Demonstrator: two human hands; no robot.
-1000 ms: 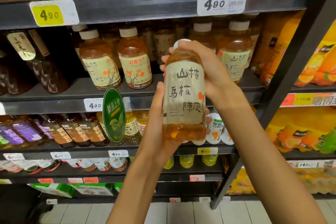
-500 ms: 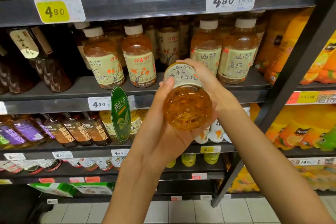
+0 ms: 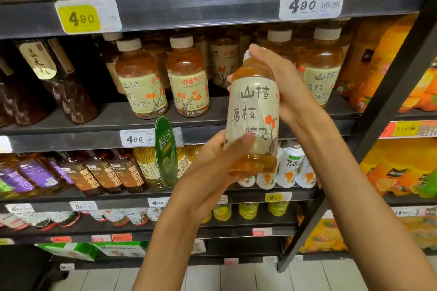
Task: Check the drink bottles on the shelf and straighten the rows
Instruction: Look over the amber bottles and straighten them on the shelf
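I hold an amber drink bottle [image 3: 253,116] with a cream label upright in front of the shelf. My right hand [image 3: 283,87] grips its neck and upper body from behind. My left hand [image 3: 212,163] holds the lower part, thumb across the label and fingers under the base. On the second shelf [image 3: 113,116] stand matching bottles: two at the front left [image 3: 142,87] [image 3: 188,82] and two at the right [image 3: 320,66], with more behind. A gap in the front row lies behind the held bottle.
Dark bottles [image 3: 66,87] stand left on the same shelf. Orange juice bottles [image 3: 378,59] fill the neighbouring bay past a black upright post [image 3: 378,130]. A green oval tag [image 3: 166,151] sticks out from the shelf edge. Lower shelves hold more drinks.
The bottle was tipped with its base toward me half a second ago; now it stands upright again, label facing me. Both hands stay on it.
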